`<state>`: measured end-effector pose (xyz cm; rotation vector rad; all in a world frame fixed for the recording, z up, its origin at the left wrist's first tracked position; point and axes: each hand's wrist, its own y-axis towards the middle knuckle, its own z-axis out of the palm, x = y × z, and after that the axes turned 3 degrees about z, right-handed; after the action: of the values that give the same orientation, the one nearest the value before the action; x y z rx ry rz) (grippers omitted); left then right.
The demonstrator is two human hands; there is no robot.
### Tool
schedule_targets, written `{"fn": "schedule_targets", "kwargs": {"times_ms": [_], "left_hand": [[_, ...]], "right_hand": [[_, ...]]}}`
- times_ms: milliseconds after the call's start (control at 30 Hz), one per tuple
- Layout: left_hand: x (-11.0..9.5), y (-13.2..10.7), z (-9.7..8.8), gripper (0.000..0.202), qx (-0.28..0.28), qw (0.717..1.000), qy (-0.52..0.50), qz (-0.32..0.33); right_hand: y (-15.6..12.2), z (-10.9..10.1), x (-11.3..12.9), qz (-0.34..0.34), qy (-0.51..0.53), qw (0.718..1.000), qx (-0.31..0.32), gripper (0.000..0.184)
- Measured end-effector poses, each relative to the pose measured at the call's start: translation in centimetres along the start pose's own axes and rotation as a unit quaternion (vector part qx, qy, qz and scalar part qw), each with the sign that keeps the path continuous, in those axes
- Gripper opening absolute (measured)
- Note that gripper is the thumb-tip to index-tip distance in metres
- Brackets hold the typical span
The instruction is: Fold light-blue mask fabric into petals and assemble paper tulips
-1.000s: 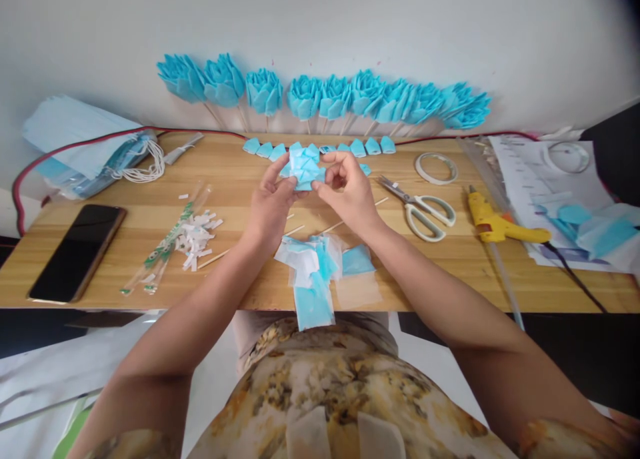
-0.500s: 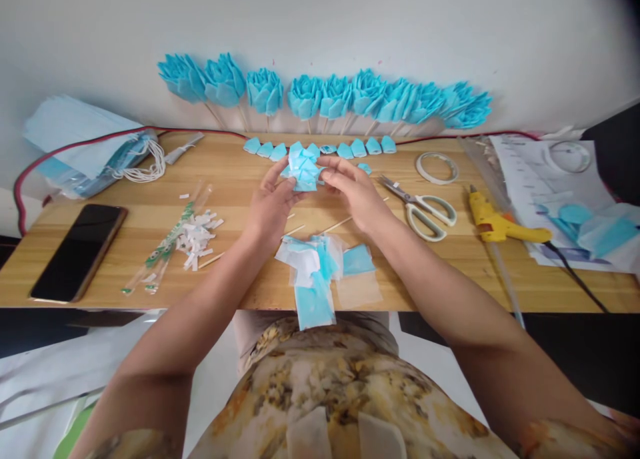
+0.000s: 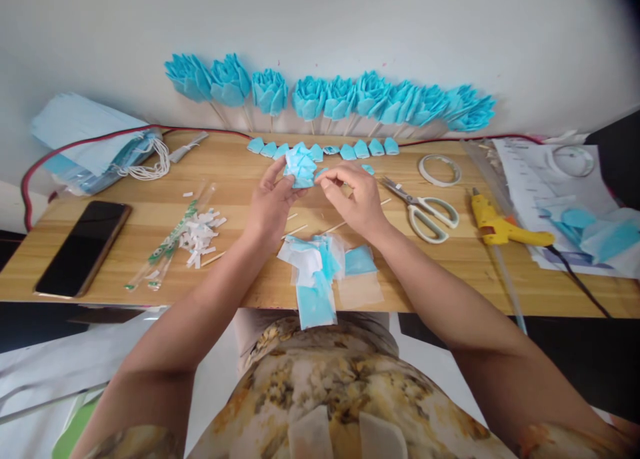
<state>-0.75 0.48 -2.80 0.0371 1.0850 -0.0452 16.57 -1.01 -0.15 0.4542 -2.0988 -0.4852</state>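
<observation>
My left hand (image 3: 274,202) is closed around the lower left side of a light-blue fabric flower (image 3: 300,165), with the thumb in front. It holds the flower above the table. Just right of the flower, my right hand (image 3: 354,195) is in a pinch, its fingertips on a small blue petal (image 3: 321,173). Whether that petal is joined to the flower is unclear. Behind my hands lies a row of folded blue petals (image 3: 361,149). Cut blue and white fabric pieces (image 3: 315,299) lie nearest me, some over the table edge.
Finished blue flowers on sticks (image 3: 270,92) lean on the wall. Scissors (image 3: 433,219), a tape roll (image 3: 440,170) and a yellow glue gun (image 3: 505,229) lie right. On the left are a phone (image 3: 84,249), paper scraps (image 3: 200,237) and bagged masks (image 3: 95,145). A red-black cable (image 3: 200,133) runs behind.
My right fingers have curled from a spread hold at the flower's right side into a pinch there. The flower has tilted slightly in my left hand. The view has shifted a little.
</observation>
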Motion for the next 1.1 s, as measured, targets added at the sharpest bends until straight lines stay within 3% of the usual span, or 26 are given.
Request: {"fn": "schedule_targets", "kwargs": {"times_ms": [433, 767, 933, 1100], "left_hand": [[-0.3, -0.3, 0.3, 0.046, 0.005, 1.000, -0.001, 0.000], [0.1, -0.6, 0.7, 0.050, 0.009, 0.999, 0.032, 0.023], [0.3, -0.5, 0.6, 0.047, 0.008, 0.999, 0.036, 0.026], [0.1, -0.7, 0.8, 0.048, 0.017, 0.999, 0.033, 0.023]], "right_hand": [[-0.2, 0.1, 0.0, -0.017, -0.012, 1.000, 0.019, 0.023], [-0.1, 0.9, -0.7, -0.024, -0.037, 0.999, -0.013, 0.008], [-0.2, 1.0, -0.5, -0.008, -0.033, 0.999, -0.001, 0.013], [-0.2, 1.0, -0.6, 0.040, -0.012, 0.999, -0.035, 0.010]]}}
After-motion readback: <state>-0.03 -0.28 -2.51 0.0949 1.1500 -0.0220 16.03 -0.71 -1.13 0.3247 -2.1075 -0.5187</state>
